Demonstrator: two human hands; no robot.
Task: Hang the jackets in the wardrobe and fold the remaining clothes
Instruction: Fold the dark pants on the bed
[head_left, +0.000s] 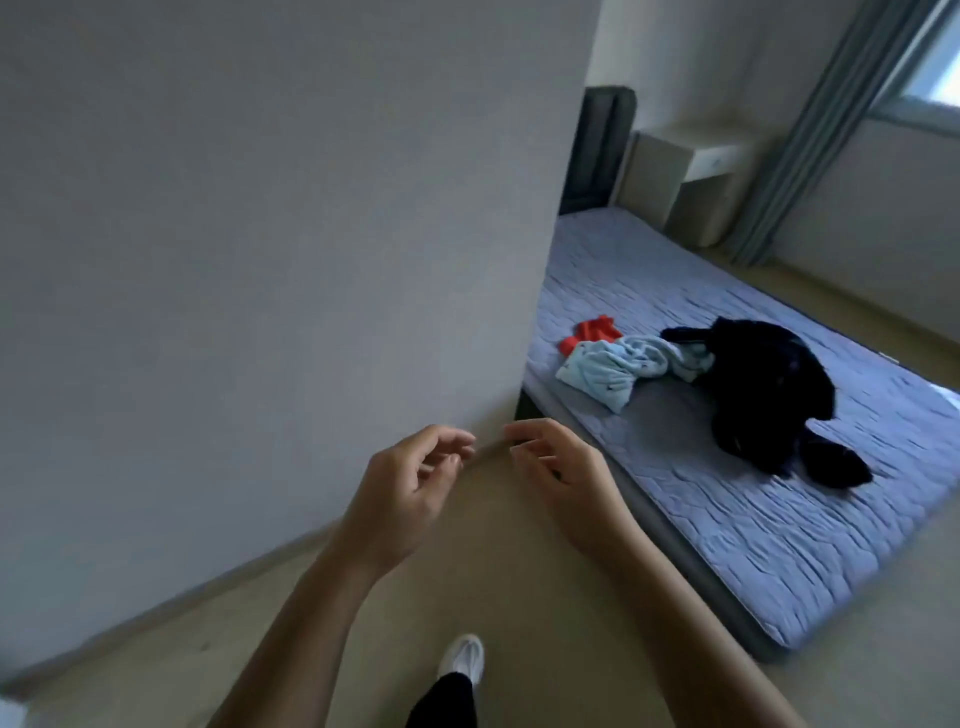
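Note:
A crumpled black garment (763, 395) lies on the blue quilted bed (753, 519) at the right. Beside it, to the left, lie a light blue garment (618, 371) and a small red one (592, 332). My left hand (410, 488) and my right hand (561, 467) are raised in front of me over the floor, fingers loosely curled, holding nothing. They are well short of the clothes and almost touch each other at the fingertips. No wardrobe is recognisable in this view.
A large pale wall or panel (260, 234) fills the left, its corner next to the bed. A bedside cabinet (685, 176) and grey curtain (810, 130) stand at the back right. My white shoe (465, 660) is on the beige floor.

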